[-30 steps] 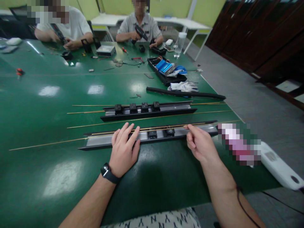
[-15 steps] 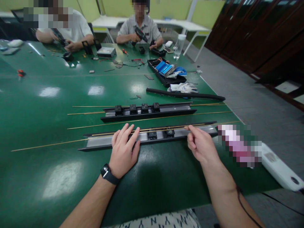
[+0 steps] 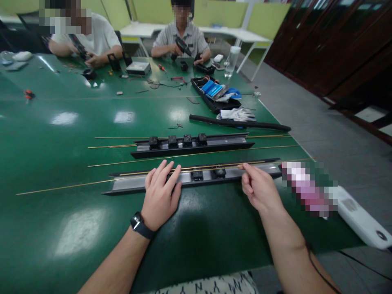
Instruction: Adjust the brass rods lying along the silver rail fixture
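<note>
A long black-edged channel (image 3: 125, 184) with a pale inside lies across the green table before me. Small black blocks, such as this block (image 3: 197, 173), sit in it. Thin brass-coloured rods run lengthwise along the channel, and one rod (image 3: 61, 187) sticks far out past its left end. My left hand (image 3: 162, 192) rests over the channel with fingers stretched out and slightly apart, covering a block in part. Toward the channel's right end, my right hand (image 3: 259, 183) pinches a thin rod between thumb and forefinger.
Behind lies a second channel (image 3: 226, 149) with several black blocks and more rods. Farther back are a black foam strip (image 3: 211, 119), white gloves (image 3: 235, 114) and a black tray (image 3: 211, 104). Across the table two people work, one holding a power drill (image 3: 183, 46). A white device (image 3: 364, 218) lies at right.
</note>
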A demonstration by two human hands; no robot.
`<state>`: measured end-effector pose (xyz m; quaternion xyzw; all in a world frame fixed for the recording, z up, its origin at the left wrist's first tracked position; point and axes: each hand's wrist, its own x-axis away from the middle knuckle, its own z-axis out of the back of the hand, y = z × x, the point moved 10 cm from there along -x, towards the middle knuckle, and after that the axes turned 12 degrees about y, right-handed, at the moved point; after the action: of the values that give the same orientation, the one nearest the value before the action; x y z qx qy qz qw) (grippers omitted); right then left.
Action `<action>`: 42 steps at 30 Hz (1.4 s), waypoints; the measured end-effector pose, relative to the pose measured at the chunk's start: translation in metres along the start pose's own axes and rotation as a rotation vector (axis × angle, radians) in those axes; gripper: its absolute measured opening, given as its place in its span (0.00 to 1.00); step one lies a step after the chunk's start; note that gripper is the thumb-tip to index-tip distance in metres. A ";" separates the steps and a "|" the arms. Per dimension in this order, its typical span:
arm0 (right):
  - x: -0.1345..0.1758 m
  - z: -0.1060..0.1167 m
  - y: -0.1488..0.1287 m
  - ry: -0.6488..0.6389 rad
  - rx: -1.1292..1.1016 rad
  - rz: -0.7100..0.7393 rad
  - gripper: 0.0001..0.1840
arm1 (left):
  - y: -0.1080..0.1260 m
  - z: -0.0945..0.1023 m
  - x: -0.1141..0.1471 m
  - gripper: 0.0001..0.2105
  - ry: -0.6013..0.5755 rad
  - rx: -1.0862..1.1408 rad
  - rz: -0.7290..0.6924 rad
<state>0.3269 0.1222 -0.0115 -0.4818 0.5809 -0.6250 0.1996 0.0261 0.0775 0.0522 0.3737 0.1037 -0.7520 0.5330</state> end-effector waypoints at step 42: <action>0.000 -0.001 0.001 -0.016 -0.007 -0.016 0.18 | 0.001 0.000 -0.001 0.23 -0.001 -0.010 -0.019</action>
<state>0.3259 0.1225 -0.0124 -0.4921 0.5776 -0.6206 0.1976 0.0271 0.0781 0.0531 0.3697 0.1106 -0.7566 0.5279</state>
